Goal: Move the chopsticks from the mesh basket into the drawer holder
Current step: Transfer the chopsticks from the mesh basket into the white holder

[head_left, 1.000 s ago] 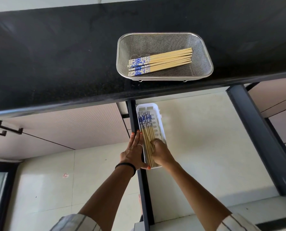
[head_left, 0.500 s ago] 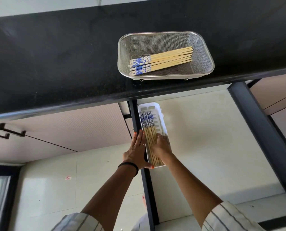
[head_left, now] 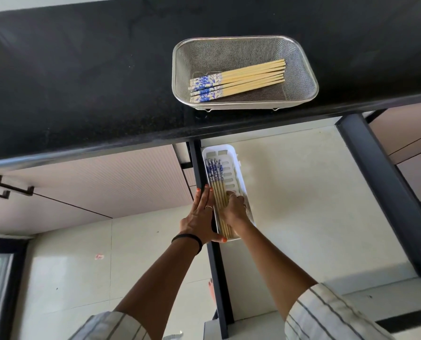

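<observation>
A steel mesh basket sits on the black counter near its front edge, with several blue-patterned bamboo chopsticks lying across it. Below it, a white slotted holder lies at the left of the open drawer, and several more chopsticks rest along its left side. My left hand lies flat against the holder's left wall, thumb at its near end. My right hand rests curled on the near half of those chopsticks and hides their tips.
The black countertop overhangs the pale drawer floor. Dark drawer rails run along the left and right. Closed cabinet fronts with black handles are at the left.
The view has shifted slightly. My right hand has slid a little farther up the chopsticks in the holder, and my left hand stays against the holder's side.
</observation>
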